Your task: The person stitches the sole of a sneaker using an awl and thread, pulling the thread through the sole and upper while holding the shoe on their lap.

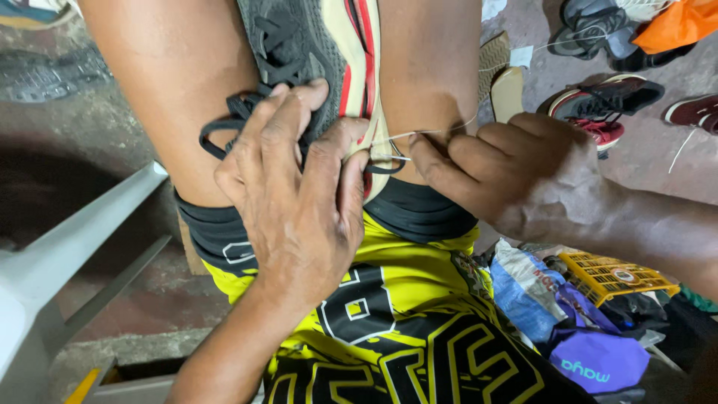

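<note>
A grey sneaker (299, 37) with black laces and a cream and red sole is clamped between my bare knees. My left hand (295, 187) presses on the shoe's side near the sole edge, fingers spread over the laces. My right hand (516, 176) pinches a thin needle (390, 157) at the sole's edge, with a pale thread (430, 132) running from the shoe toward its fingers. Yellow and black shorts (404, 322) cover my lap below.
Several other shoes (598, 101) lie on the concrete floor at the upper right, with an orange bag (677, 22). A yellow plastic basket (609, 273) and crumpled bags (591, 355) sit at my right. A white plastic chair part (67, 247) stands at left.
</note>
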